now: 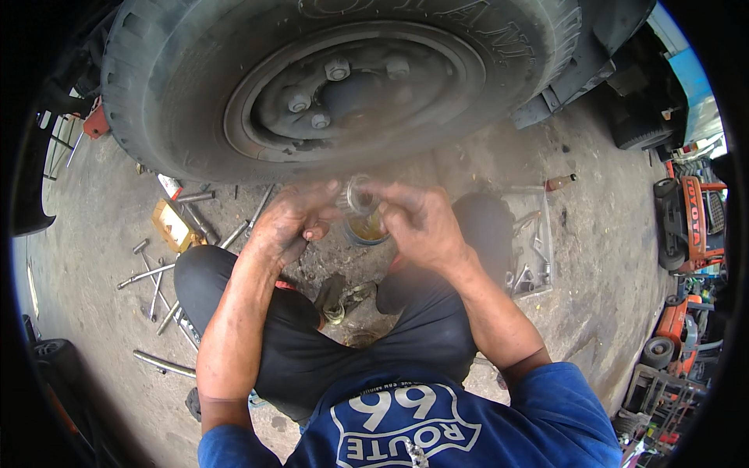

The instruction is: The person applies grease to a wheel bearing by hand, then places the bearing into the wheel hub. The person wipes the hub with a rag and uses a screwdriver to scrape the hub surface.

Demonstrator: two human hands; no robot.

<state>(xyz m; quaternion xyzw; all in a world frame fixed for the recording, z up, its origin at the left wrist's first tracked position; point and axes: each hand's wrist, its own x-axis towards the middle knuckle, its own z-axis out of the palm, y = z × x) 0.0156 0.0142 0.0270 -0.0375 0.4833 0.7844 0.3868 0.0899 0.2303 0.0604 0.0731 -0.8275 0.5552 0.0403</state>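
Note:
A ring-shaped metal roller bearing (359, 196) is raised between my two hands, just below the large wheel. My left hand (292, 221) has its fingers curled, with the fingertips at the bearing's left side. From the right, my right hand (417, 221) pinches the bearing with its index finger over the upper edge. Haze or lens smear blurs the fingertips, so the exact contact is hard to see. Under the bearing, partly covered by it and my right hand, stands a round tub (367, 234) with yellowish contents.
The black tyre (156, 101) with its lug-nutted rim stands close ahead. Wrenches and bars (156, 285) and an open yellow box (175, 225) lie at left. A tray with tools (538, 246) and a small bottle (560, 182) are at right. Orange forklifts (690, 222) stand far right.

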